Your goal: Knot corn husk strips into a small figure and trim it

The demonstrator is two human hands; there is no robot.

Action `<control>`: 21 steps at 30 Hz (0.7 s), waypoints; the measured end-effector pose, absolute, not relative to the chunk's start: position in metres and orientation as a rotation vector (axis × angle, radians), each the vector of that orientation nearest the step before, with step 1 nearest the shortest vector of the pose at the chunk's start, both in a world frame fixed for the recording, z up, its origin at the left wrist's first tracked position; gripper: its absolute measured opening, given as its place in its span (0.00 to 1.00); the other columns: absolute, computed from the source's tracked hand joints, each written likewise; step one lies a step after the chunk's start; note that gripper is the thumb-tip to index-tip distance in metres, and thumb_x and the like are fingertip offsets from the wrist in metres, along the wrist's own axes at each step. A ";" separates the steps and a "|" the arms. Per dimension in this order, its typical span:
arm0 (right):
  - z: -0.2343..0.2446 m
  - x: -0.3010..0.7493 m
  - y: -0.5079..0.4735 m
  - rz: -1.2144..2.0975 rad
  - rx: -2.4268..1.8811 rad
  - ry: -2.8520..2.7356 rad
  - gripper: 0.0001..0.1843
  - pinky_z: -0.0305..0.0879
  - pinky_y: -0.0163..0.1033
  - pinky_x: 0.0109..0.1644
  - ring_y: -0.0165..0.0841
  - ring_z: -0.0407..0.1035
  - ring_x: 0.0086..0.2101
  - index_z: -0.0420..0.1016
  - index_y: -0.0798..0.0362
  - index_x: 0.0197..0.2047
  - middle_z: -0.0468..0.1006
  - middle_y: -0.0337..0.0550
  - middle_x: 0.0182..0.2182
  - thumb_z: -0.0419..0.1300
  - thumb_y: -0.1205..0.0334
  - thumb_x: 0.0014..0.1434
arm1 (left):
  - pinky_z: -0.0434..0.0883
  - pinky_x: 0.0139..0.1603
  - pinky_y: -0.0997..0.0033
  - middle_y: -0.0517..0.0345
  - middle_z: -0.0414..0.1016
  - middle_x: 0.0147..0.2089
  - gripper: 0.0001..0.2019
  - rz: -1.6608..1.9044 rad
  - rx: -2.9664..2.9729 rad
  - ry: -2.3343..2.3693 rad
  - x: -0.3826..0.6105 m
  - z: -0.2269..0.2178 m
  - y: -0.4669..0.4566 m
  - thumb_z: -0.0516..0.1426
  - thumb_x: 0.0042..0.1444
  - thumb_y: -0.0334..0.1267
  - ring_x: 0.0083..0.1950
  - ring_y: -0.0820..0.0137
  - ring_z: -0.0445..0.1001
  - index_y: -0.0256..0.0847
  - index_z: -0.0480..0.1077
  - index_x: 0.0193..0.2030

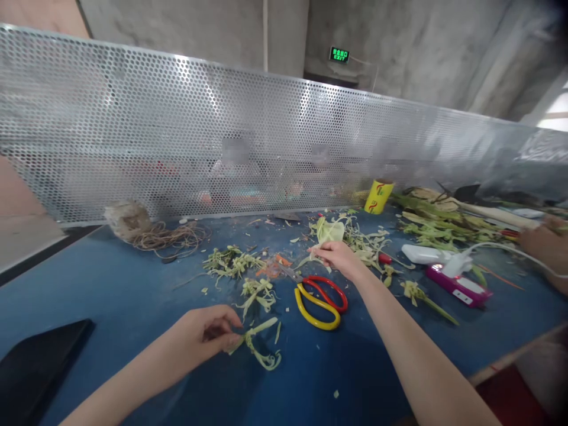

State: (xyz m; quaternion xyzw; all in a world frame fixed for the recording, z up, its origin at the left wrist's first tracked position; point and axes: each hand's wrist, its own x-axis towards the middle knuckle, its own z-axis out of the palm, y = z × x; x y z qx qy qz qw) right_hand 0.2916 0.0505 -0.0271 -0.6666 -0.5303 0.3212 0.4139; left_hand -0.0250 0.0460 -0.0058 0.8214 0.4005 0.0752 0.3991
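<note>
My left hand (213,334) has its thumb and fingers closed on a pale green curled plant piece (257,346) just above the blue table (168,393). Farther forward, my right hand (339,255) pinches a pale green leaf strip (314,253) beside a heap of similar strips (366,247). Between the hands lie scissors (322,302) with one red and one yellow handle loop, their blades pointing to the far left. A small curled plant piece (258,294) and a larger bunch of curled pieces (233,262) sit left of the scissors.
A metal mesh screen (266,142) borders the table's far side. A yellow roll (378,196), leafy stalks (435,222) and a purple power strip (457,286) with a white plug are at right. Twine (171,236) lies far left, a black flat object (44,367) near left. Another person's hand (544,245) shows far right.
</note>
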 end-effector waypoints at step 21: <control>-0.025 0.311 0.047 0.569 -1.847 -1.029 0.13 0.66 0.37 0.33 0.29 0.68 0.31 0.69 0.59 0.40 0.72 0.41 0.34 0.54 0.57 0.58 | 0.68 0.32 0.74 0.59 0.74 0.24 0.11 0.467 1.995 0.989 -0.030 -0.003 0.055 0.51 0.53 0.45 0.27 0.71 0.71 0.39 0.66 0.30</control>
